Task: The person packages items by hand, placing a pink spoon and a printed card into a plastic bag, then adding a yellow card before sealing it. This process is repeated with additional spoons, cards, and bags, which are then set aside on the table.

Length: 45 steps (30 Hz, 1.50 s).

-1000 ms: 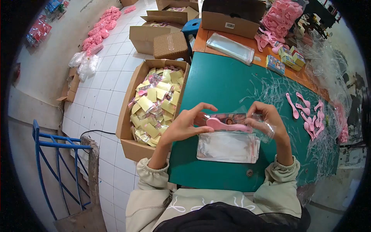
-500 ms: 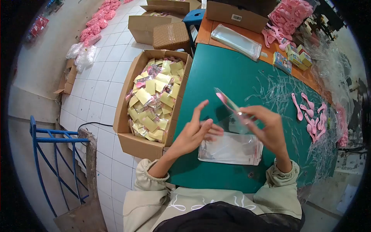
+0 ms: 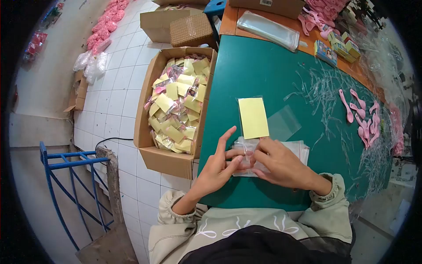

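Note:
A clear plastic packet with a yellow card in it lies on the green table, card side up. My right hand has its fingers closed on the packet's near, clear end. My left hand is beside that end, index finger stretched out and thumb apart; its other fingertips touch the plastic. Under both hands is a stack of clear plastic bags, partly hidden. A single clear bag lies just right of the yellow card.
An open carton full of yellow-card packets stands left of the green table. Pink spoons and plastic scraps lie at right. Small card stacks and a bundle of clear sleeves are on the orange table.
The packet, held tilted in the air by my right hand, is now down flat with its yellow card facing up. Both hands have come together at its near end.

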### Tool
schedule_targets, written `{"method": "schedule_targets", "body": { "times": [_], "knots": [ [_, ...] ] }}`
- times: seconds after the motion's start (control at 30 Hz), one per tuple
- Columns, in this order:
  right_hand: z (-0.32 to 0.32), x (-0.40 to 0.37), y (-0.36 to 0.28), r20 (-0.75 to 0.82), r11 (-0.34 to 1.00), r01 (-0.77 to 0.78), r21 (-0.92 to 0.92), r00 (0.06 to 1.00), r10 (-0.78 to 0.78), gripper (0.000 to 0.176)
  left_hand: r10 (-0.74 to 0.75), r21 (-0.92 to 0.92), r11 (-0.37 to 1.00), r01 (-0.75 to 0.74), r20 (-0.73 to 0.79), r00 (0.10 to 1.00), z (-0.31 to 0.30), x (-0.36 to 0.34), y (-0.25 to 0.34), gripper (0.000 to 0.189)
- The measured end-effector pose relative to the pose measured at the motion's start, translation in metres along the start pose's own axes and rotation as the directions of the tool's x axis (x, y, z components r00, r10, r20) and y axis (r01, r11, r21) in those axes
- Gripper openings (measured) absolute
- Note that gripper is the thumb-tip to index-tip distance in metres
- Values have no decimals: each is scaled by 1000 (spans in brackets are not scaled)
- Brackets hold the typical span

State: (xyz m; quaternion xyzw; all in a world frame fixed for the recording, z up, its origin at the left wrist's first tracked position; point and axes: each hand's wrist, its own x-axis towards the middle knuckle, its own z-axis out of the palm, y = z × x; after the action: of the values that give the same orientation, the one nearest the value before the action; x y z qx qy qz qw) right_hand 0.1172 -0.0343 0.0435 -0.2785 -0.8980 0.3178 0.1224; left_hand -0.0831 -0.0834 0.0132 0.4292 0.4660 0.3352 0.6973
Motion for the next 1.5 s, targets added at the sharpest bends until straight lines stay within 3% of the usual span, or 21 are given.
{"method": "schedule_targets", "body": {
  "times": [0.23, 0.43, 0.53, 0.73, 0.83, 0.93, 1.03, 1.07, 1.13, 1.2, 1.23, 1.27, 1.33, 1.37, 1.47, 1.5],
  "knots": [
    [14, -3, -4, -62, 996, 51, -71, 997, -55, 23, 111, -42, 993, -114, -68, 992, 7, -6, -9, 60],
    [21, -4, -5, -85, 995, 67, -70, 994, -73, 26, 35, -66, 997, -38, -45, 998, 3, -5, -9, 60],
    [15, -3, -10, -67, 985, 109, -134, 991, -119, 25, 49, -180, 982, -63, -81, 996, 6, -3, -11, 59],
    [18, -6, -13, -78, 952, 183, -245, 975, -208, 23, 84, 97, 992, -75, -84, 993, 14, 2, -9, 59],
    [24, -9, -7, -50, 970, 209, -122, 975, -216, 20, 12, 73, 997, -6, -83, 996, 15, 3, -5, 60],
    [11, -12, 2, -2, 975, 205, 88, 979, -205, 17, 37, 139, 990, -28, -63, 997, 19, 1, -1, 58],
    [-28, -20, 9, 139, 886, 131, 445, 967, -213, 13, 55, 7, 998, -55, -111, 992, 15, 2, -6, 53],
    [-43, -26, 14, 175, 831, 32, 555, 972, -154, 13, 35, -13, 999, -36, -75, 997, 13, 2, -7, 50],
    [-77, -35, 42, 74, 803, 153, 577, 968, -238, 12, -4, -53, 999, 5, 2, 1000, 12, 1, -8, 44],
    [-109, -55, 78, -87, 806, 124, 579, 992, -90, 10, 3, 0, 1000, -3, 40, 999, 12, 2, -9, 37],
    [-127, -66, 101, -126, 838, -63, 541, 980, 155, 7, 6, 26, 1000, -7, 58, 998, 12, 2, -10, 34],
    [-138, -69, 109, -174, 823, -250, 510, 907, 384, 5, 4, 1, 1000, -4, 58, 998, 12, 2, -12, 31],
    [-133, -73, 118, -332, 912, -384, 146, 849, 411, 9, 10, -53, 999, -7, 50, 999, 12, 1, -16, 25],
    [-124, -76, 119, -408, 889, -456, -33, 818, 404, 13, 5, -61, 998, -1, 57, 998, 13, -3, -16, 24],
    [-106, -86, 116, -604, 595, -624, -507, 750, 272, 27, 23, -87, 996, -17, 57, 998, 16, -3, -13, 22],
    [-92, -72, 85, -477, 728, -516, -452, 829, 291, 35, 30, -88, 996, -26, 50, 998, 16, -4, -11, 22]
  ]
}}
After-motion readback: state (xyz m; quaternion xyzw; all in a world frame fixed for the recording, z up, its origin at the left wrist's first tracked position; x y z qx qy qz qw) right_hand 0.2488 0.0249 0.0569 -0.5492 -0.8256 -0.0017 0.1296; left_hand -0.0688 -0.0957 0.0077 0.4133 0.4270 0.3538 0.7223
